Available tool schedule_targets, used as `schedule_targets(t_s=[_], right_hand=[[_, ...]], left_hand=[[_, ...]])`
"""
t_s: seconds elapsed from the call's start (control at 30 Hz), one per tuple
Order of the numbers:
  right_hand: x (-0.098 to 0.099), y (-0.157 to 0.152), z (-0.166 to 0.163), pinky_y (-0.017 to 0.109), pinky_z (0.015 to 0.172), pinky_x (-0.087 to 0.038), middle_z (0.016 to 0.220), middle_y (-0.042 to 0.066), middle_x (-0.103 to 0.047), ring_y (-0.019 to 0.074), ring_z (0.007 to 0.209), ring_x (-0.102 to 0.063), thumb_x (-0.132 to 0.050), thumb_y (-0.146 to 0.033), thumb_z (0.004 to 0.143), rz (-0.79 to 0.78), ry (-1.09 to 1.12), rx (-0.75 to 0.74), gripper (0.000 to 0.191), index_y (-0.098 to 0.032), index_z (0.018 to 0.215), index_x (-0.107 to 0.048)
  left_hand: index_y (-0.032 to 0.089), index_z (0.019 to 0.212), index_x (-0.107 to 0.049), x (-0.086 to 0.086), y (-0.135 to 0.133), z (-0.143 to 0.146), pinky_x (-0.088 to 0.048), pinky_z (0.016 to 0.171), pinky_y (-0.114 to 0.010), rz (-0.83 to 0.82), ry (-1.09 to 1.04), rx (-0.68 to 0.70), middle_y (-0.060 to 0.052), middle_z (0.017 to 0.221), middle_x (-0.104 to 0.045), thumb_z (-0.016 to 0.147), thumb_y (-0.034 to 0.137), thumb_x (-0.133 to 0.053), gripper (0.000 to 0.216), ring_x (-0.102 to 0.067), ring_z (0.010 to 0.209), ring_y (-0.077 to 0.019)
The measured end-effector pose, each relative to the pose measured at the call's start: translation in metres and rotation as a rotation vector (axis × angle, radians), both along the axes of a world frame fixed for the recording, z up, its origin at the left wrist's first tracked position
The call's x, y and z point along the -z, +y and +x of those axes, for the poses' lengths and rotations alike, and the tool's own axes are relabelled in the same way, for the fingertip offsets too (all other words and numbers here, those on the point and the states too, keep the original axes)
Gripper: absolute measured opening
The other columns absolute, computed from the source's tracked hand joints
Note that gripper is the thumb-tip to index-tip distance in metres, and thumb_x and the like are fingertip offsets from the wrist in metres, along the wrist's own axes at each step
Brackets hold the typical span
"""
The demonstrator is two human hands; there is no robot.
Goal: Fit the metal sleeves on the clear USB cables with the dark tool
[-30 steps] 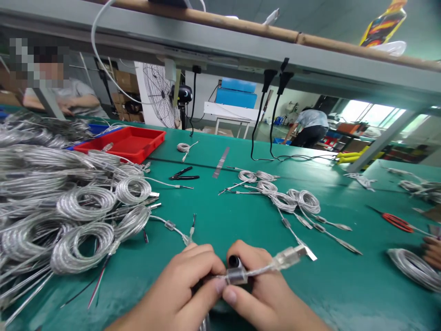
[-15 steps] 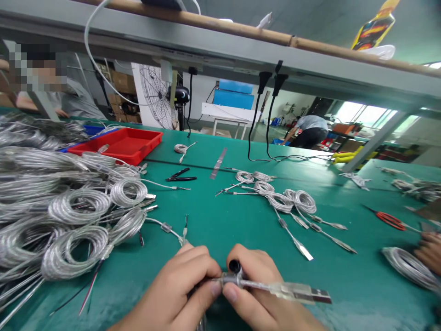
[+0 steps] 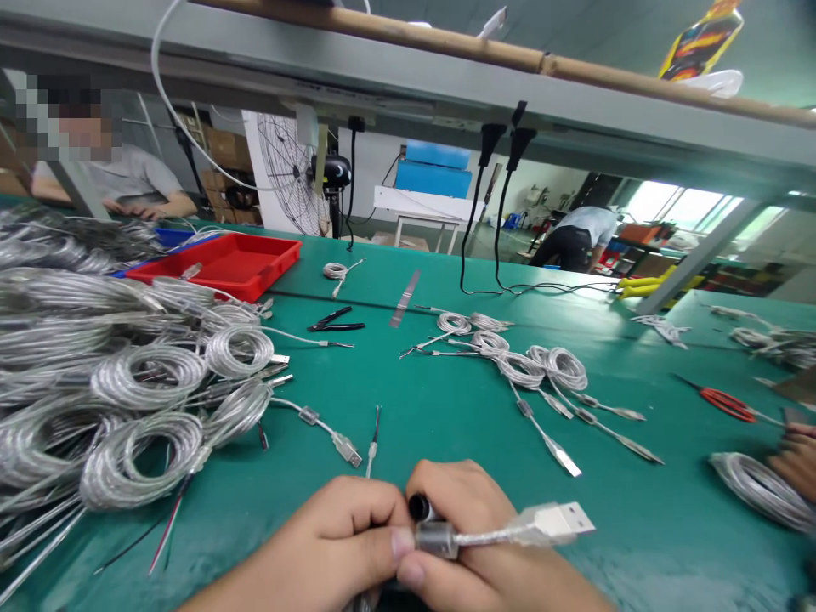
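Observation:
Both my hands meet at the bottom centre over the green table (image 3: 446, 416). My left hand (image 3: 325, 544) pinches a clear USB cable (image 3: 497, 535) just left of its small cylindrical bead. My right hand (image 3: 484, 552) grips the same cable at the bead and also holds a black pen-like tool (image 3: 419, 507), whose round tip pokes up between the fingers. The cable's clear USB plug (image 3: 554, 520) sticks out to the right, above the table.
A big heap of coiled clear cables (image 3: 127, 382) fills the left side. Several finished coils (image 3: 529, 365) lie mid-table. Red tray (image 3: 220, 263), black pliers (image 3: 335, 321), metal ruler (image 3: 406, 297), red scissors (image 3: 727, 401). Another person's hand (image 3: 796, 459) rests on a coil at right.
The USB plug swung down toward the table, then back up to the right of my hands. My hands stayed together on the cable.

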State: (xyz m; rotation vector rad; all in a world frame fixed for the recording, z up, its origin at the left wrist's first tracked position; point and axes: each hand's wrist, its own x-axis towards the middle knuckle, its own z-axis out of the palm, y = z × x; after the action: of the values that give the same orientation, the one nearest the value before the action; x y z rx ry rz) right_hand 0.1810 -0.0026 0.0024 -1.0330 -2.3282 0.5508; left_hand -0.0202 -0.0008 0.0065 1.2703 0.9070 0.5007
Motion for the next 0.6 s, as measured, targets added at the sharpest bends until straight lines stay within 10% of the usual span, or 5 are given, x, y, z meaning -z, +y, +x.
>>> schedule_targets(t_s=[0.6], right_hand=[[0.0034, 0.0025, -0.0020, 0.026, 0.062, -0.031, 0.064, -0.005, -0.049, 0.0119, 0.057, -0.045, -0.029, -0.073, 0.104, -0.017, 0.075, 0.033, 0.062, -0.021, 0.073, -0.046]], left_hand=[[0.021, 0.077, -0.053, 0.0008, 0.0025, 0.0039, -0.033, 0.064, -0.025, 0.163, -0.039, 0.019, 0.004, 0.069, -0.047, 0.082, 0.059, -0.068, 0.041, -0.043, 0.068, -0.0152]])
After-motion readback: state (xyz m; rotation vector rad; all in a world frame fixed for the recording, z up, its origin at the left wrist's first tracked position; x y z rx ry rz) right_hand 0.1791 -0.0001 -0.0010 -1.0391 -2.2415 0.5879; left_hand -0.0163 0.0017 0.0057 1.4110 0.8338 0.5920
